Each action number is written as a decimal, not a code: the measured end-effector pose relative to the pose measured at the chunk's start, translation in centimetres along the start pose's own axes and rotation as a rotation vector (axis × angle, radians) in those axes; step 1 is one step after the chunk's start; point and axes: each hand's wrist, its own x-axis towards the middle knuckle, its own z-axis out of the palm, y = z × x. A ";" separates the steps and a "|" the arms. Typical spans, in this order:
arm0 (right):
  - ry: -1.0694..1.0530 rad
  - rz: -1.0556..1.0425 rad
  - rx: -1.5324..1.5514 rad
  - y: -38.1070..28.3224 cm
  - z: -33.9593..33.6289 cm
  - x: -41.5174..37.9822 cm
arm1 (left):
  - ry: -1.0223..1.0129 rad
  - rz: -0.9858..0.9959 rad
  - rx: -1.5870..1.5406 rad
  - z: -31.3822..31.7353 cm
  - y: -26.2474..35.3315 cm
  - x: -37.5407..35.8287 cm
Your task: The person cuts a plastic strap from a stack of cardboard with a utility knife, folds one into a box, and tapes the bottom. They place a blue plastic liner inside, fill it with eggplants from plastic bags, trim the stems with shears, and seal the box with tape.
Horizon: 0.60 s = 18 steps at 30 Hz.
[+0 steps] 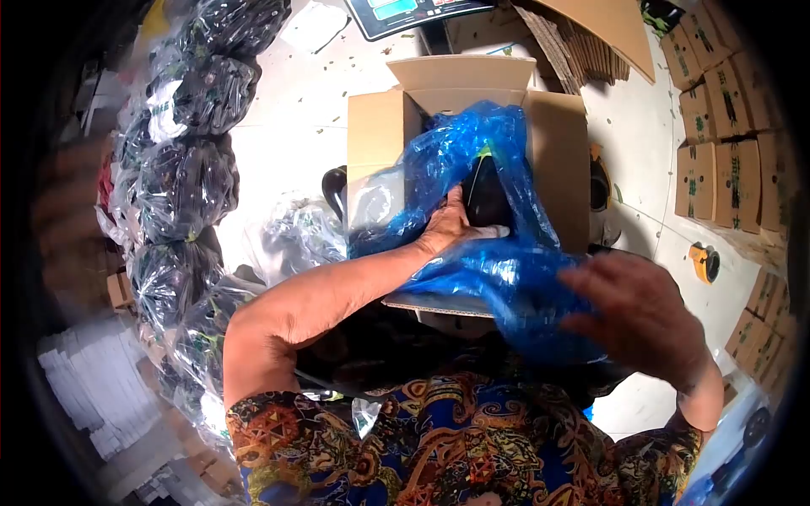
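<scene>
A dark eggplant [487, 196] with a green stem end lies inside a blue plastic bag [422, 160] that lines a cardboard box [561, 160]. My left hand [451, 226] reaches into the box and closes round the lower end of the eggplant, thumb along its left side and a finger across the bottom. At the lower right, my right hand [637, 308] is blurred by motion, its fingers apart and no object showing in them. It is close to the loose front part of the bag, which drapes over the box's near edge.
Clear bags of dark eggplants [186, 185] are stacked along the left. A single dark eggplant [335, 187] lies beside the box. Closed cartons [717, 181] stand at the right, with flattened cardboard [582, 42] behind. A tape roll [704, 262] lies on the floor.
</scene>
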 end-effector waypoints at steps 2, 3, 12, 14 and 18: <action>0.240 0.114 -0.083 -0.5 -0.3 1.3 | -0.108 0.082 -0.277 -0.4 -0.6 0.2; 0.243 0.071 -0.137 -0.4 -0.3 1.7 | -0.160 0.125 -0.413 -0.6 -0.9 0.5; -0.278 -0.047 -0.133 -1.4 -0.1 3.5 | -0.213 0.206 0.217 -4.9 1.8 -2.2; -0.212 -0.028 -0.125 -1.7 -0.4 4.1 | -0.310 0.265 0.251 -6.5 1.4 -2.6; -0.150 -0.068 -0.139 -2.1 -0.2 4.7 | -0.353 0.362 -0.336 -16.4 2.1 -7.3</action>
